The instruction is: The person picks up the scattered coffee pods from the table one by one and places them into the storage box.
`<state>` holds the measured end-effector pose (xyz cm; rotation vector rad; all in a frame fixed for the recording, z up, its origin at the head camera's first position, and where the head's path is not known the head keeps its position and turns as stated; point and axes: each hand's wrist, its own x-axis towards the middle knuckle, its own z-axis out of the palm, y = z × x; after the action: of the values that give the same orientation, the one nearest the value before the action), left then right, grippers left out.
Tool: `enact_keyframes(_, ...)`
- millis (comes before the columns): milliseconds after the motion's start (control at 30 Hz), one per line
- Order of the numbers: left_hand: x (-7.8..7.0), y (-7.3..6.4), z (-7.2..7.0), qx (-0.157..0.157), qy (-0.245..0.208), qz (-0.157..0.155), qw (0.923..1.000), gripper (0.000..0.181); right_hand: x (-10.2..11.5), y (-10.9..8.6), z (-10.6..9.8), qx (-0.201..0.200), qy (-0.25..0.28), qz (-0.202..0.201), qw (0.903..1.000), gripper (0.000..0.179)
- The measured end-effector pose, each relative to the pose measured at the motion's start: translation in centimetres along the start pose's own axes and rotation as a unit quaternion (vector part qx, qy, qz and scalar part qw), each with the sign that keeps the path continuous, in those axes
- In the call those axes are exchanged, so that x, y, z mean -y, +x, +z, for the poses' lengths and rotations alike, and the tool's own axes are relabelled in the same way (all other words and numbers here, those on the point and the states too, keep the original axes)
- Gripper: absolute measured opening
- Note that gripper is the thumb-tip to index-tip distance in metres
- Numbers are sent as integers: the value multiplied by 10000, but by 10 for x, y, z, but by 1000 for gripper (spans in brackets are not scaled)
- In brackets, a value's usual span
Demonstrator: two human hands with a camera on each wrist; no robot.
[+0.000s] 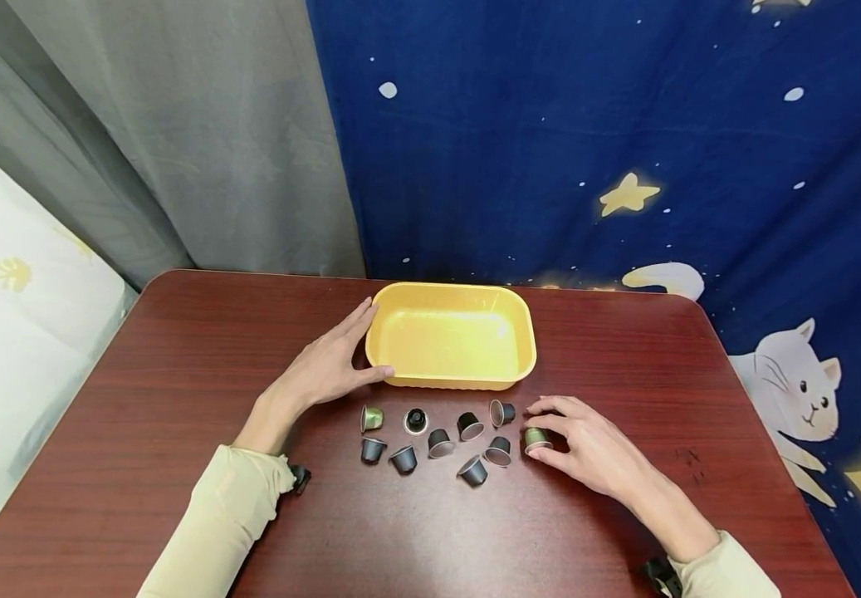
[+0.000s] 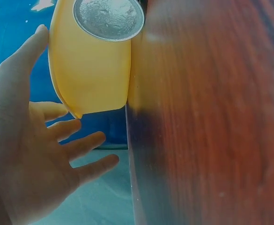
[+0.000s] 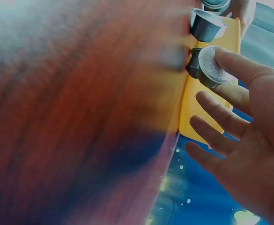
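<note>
Sleeves [image 1: 209, 523] cross reddish wood [image 1: 415, 544] before curtains [image 1: 490, 158], right hand [image 1: 594, 444] pinching a capsule [image 1: 536, 439], left hand [image 1: 323, 365] spread against a tub [image 1: 445, 353].

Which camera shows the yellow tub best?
The head view: it shows the yellow tub, inside included, almost whole, with the left hand at one end. The left wrist view shows only part of its outside, partly behind a capsule; in the right wrist view, capsules and the right hand hide parts of it.
</note>
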<state>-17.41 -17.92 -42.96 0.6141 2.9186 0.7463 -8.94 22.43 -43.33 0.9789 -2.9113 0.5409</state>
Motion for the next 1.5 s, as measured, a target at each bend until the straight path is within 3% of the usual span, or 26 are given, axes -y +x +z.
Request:
enact_keyframes(300, 1, 1, 1, 74, 23, -53, 10000, 109, 1, 3, -7, -209, 18, -310, 9993, 31)
enact_keyframes(1100, 2, 3, 2, 47, -49, -26, 10000, 112, 7, 13, -24, -579, 30, -518, 9970, 36)
enact_keyframes(1500, -2, 3, 0, 169, -93, -230, 9995, 110, 6, 23, -31, -820, 46, -847, 9930, 35)
